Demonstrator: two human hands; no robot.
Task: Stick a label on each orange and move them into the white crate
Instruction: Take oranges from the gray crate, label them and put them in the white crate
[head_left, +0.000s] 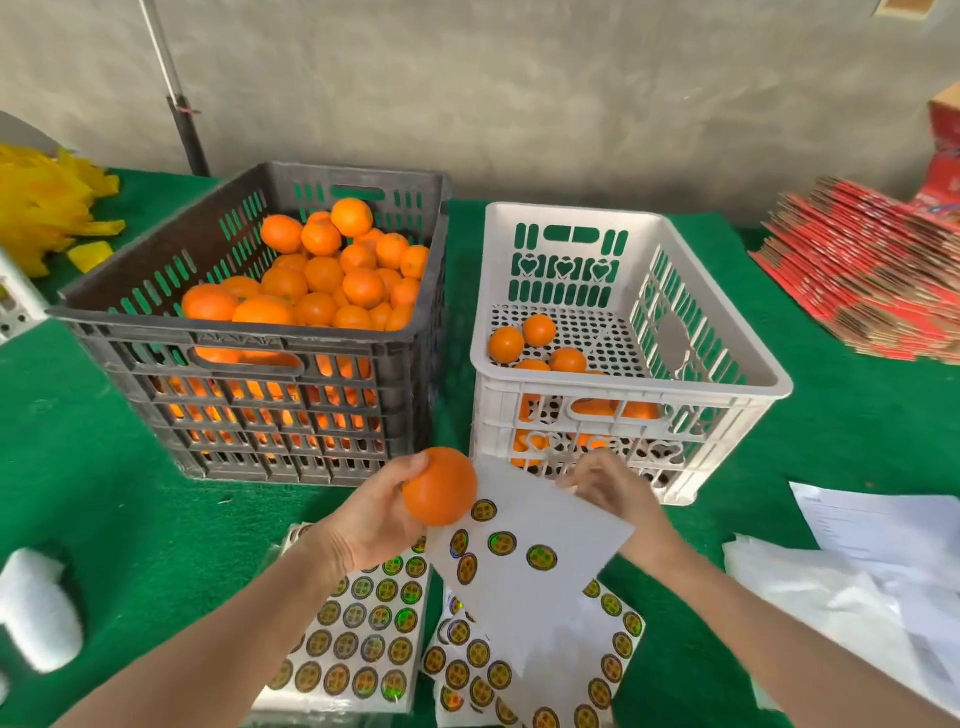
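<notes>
Leftmost on the green cloth (130, 519): dark grey crate (249, 332), slotted on every side. Holds a heap of oranges (322, 275), piled highest toward the back right corner, with more glowing through the front slots. Stands just beside the white crate (727, 364), a narrow strip of cloth between the two. Rightward, that white crate: perforated floor, heart-shaped cut-outs in the walls. Carries only a handful of oranges (540, 343), gathered at the front left, the dotted floor showing behind them.

Nearer, in the left hand (363, 525): one orange (440, 486), gripped from its left side with the fingers curled round it. Hangs above the cloth, in front of the gap between the crates. Looks round, smooth and evenly bright on the side facing the camera. Overlaps the upper left corner of a tilted white label sheet (545, 540) bearing five round gold labels. Pinched at its upper edge by the right hand (608, 493), fingers bent onto the paper. Underneath, flat on the cloth, fuller label sheets (363, 639) in close rows. Farther right, loose white papers (878, 525), and beyond them a stack of red cartons (872, 270).
</notes>
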